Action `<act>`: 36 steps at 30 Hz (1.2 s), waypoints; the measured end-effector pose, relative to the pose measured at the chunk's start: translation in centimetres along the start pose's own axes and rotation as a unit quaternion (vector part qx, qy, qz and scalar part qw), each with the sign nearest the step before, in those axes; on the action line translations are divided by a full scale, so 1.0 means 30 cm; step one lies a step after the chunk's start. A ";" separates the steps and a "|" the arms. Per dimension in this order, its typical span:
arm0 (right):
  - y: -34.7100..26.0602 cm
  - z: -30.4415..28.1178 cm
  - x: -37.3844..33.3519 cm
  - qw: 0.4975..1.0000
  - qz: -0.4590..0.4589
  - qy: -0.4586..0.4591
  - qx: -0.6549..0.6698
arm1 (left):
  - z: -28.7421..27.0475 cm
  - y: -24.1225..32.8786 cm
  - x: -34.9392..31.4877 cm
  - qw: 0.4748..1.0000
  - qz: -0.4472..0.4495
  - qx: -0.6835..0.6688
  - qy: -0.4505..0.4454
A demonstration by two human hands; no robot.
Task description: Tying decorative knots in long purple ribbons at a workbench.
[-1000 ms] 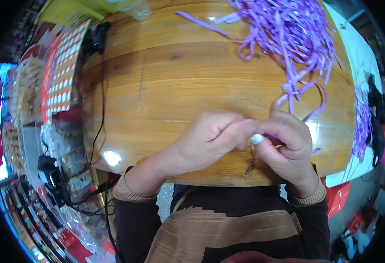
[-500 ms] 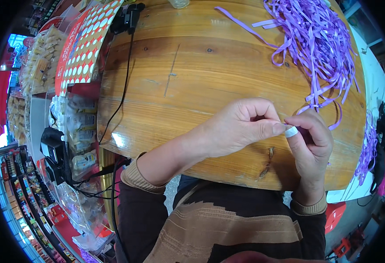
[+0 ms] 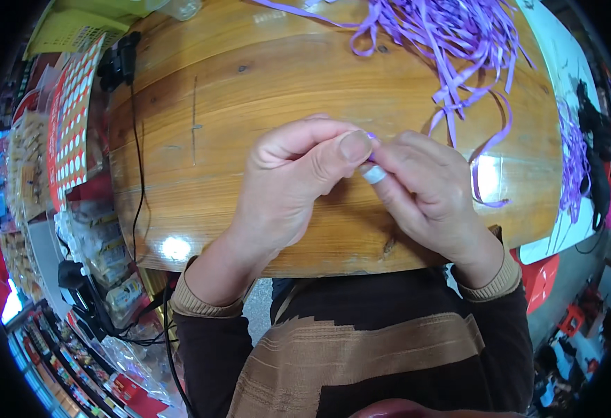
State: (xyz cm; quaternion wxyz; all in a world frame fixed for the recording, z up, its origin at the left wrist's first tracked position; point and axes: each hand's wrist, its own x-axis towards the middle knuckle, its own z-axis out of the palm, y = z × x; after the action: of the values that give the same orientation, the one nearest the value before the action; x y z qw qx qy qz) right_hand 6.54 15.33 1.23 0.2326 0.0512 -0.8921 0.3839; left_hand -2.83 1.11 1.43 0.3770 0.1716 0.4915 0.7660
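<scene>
My left hand [image 3: 281, 177] and my right hand [image 3: 427, 188] meet above the wooden table [image 3: 201, 139], fingertips pinched together. Between them shows a small bit of purple ribbon [image 3: 372, 156]; most of it is hidden by the fingers. White tape [image 3: 373, 173] wraps the tip of my right thumb. Beyond my right hand lies a big tangled heap of purple ribbons [image 3: 444, 35], with loose strands trailing toward me.
A black cable [image 3: 137, 188] runs down the table's left side from a black plug [image 3: 119, 63]. To the left stand a red-and-white dotted box [image 3: 74, 125] and bagged goods. More purple ribbon [image 3: 571, 167] hangs over a white surface at right.
Both hands have moved left and come closer together, and purple now shows between the fingertips. The view has shifted, so a yellow basket appears at the upper left.
</scene>
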 end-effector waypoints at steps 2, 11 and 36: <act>-0.001 0.002 -0.007 0.999 -0.018 -0.003 -0.034 | 0.005 -0.010 0.012 0.973 0.130 0.191 0.014; 0.011 -0.025 -0.008 0.997 0.046 0.004 0.064 | -0.017 0.029 0.010 0.931 0.039 0.356 -0.071; -0.001 -0.032 0.003 0.996 -0.081 0.032 0.011 | -0.010 0.038 0.017 0.981 -0.174 -0.001 -0.083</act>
State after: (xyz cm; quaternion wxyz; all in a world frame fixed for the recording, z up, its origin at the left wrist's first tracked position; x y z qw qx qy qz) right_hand 6.81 16.00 1.86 0.2903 0.1134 -0.8732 0.3747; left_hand -3.82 1.03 2.24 0.5443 0.1461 0.4802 0.6721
